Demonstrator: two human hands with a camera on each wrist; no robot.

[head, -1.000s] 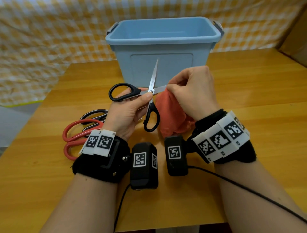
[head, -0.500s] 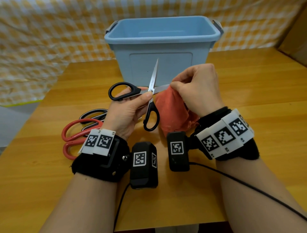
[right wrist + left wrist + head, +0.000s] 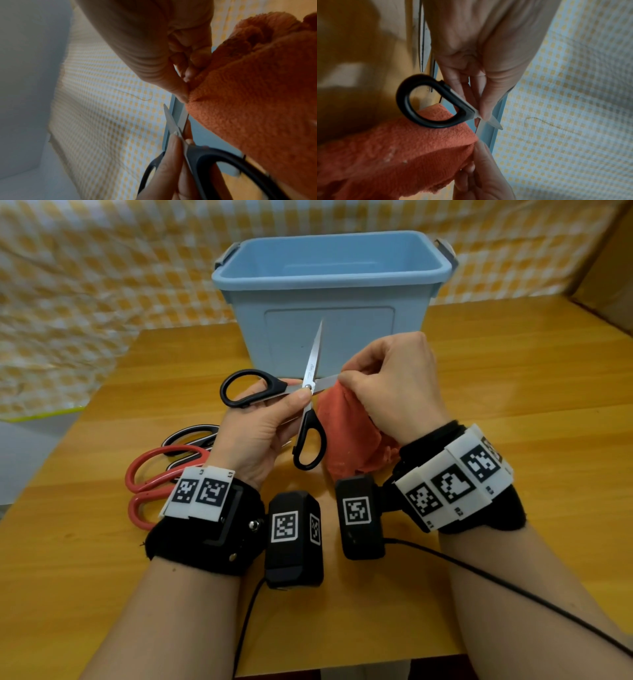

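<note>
This looks like a plain room set up for recording handwork, not a real workshop. One wooden surface point(image 3: 513, 405) carries everything. Behind the left hand point(image 3: 260, 433) and the right hand point(image 3: 394, 392) a yellow-and-white checked cloth point(image 3: 102, 285) hangs as a backdrop, and a blue plastic bin point(image 3: 329, 337) stands just beyond them. Far right of the right hand what seems a cardboard box point(image 3: 609, 285) shows. Both wrists wear bands with printed square markers point(image 3: 202, 491).
</note>
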